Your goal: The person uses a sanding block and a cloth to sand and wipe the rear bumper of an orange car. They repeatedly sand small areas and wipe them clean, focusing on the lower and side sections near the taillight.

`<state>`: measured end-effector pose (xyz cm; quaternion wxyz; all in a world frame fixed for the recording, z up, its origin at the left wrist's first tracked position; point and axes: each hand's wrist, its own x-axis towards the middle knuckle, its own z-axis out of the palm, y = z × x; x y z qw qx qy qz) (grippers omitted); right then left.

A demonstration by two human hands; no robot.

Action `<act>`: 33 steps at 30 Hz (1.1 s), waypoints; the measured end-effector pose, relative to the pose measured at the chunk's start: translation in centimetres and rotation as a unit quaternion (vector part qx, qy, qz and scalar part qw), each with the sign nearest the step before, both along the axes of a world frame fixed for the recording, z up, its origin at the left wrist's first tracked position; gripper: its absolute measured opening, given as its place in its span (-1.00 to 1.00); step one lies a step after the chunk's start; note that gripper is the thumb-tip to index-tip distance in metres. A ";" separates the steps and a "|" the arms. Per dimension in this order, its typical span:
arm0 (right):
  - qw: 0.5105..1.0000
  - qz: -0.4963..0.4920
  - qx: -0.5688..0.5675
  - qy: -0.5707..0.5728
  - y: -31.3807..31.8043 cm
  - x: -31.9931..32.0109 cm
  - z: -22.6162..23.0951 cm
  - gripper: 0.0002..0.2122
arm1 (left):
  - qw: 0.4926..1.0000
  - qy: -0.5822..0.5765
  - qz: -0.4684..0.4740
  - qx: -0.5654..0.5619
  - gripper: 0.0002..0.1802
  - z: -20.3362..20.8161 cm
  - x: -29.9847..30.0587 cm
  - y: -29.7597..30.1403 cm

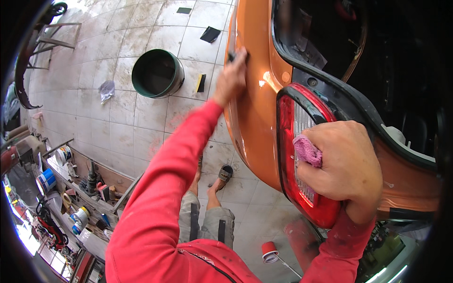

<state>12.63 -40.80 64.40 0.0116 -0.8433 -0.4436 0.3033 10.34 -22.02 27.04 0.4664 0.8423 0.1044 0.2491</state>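
Note:
My left hand (231, 78) presses on the rounded rear edge of an orange car body (257, 118). Its fingers close over a small dark pad (231, 56), mostly hidden under them. My right hand (342, 165) is a fist in front of the red and clear tail light (286, 127). A bunched pink cloth (306, 151) pokes out of that fist. Dark trim lines the open rear of the car, beside the lamp.
On the tiled floor stand a dark green bucket (179, 78), a yellow-and-black sponge block (201, 83), black sheets (210, 34) and a crumpled whitish cloth (107, 90). A cluttered bench (127, 193) with paint cans is at left. A red cup-like container (269, 250) is low, near my body.

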 end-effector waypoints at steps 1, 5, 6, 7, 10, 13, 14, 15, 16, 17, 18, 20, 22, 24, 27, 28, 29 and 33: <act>1.000 -0.006 0.000 0.004 0.2 0.1 0.0 -0.81 | 0.999 0.003 -0.009 0.051 -0.33 0.0 -3.3 -2.8; 0.999 -0.044 0.026 0.007 -1.0 -0.1 -0.4 -0.81 | 0.996 0.034 -0.063 -0.045 -0.34 7.6 -13.3 -12.7; 0.998 -0.052 0.038 0.006 -1.3 -0.4 -0.4 -0.79 | 0.996 0.009 -0.089 -0.027 -0.34 7.1 -12.6 -11.8; 0.999 -0.038 0.026 0.006 -1.2 -0.4 -0.4 -0.81 | 0.994 -0.008 -0.107 -0.002 -0.33 5.8 -11.5 -9.8; 1.000 -0.009 -0.004 0.004 0.0 -0.4 0.4 -0.82 | 1.000 0.019 -0.021 0.005 -0.44 3.4 -4.8 -4.3; 1.000 -0.007 -0.025 0.005 1.4 -0.3 0.8 -0.82 | 0.995 0.071 0.064 -0.029 -0.40 4.4 -3.3 -6.2; 1.000 -0.018 -0.025 0.002 0.9 -0.2 0.6 -0.82 | 0.991 0.095 0.035 -0.082 -0.36 6.2 -5.1 -9.4; 0.999 -0.030 -0.028 -0.002 0.3 -0.1 0.5 -0.82 | 0.983 0.120 0.006 -0.135 -0.32 8.6 -7.7 -12.4; 0.999 -0.035 -0.022 -0.001 -0.3 -0.1 0.3 -0.82 | 0.997 0.038 0.024 -0.065 -0.28 10.0 -9.8 -14.3; 0.999 -0.031 -0.014 0.000 -0.6 0.0 0.0 -0.81 | 0.998 0.018 0.021 -0.057 -0.28 9.7 -9.8 -14.4; 1.000 -0.027 -0.006 0.001 -0.7 0.1 -0.1 -0.81 | 0.999 -0.002 0.018 -0.047 -0.27 9.2 -9.9 -14.3; 1.000 -0.014 0.021 -0.007 -0.3 -0.1 0.0 -0.81 | 0.995 0.032 -0.003 -0.098 -0.27 8.6 -9.1 -13.2; 0.999 -0.011 0.030 -0.002 0.1 -0.4 0.1 -0.80 | 0.985 0.055 -0.007 -0.161 -0.28 9.2 -5.8 -11.3; 1.000 -0.016 0.020 0.008 0.3 -0.5 0.3 -0.80 | 0.976 0.056 0.005 -0.211 -0.28 9.9 -8.1 -13.3; 0.999 -0.028 0.013 0.009 -0.2 -0.3 -0.4 -0.78 | 0.992 0.006 0.019 -0.125 -0.27 10.0 -12.4 -16.4; 0.999 -0.033 0.006 0.012 -0.5 -0.2 -0.4 -0.79 | 0.997 0.011 0.004 -0.079 -0.26 10.3 -13.2 -16.3; 0.999 -0.032 0.013 0.008 -0.6 -0.2 -0.4 -0.79 | 0.998 -0.008 -0.010 -0.056 -0.25 9.4 -13.1 -15.7; 0.999 -0.029 0.028 0.009 -0.3 -0.3 -0.1 -0.79 | 0.999 0.047 -0.003 -0.018 -0.33 5.8 -6.0 -8.6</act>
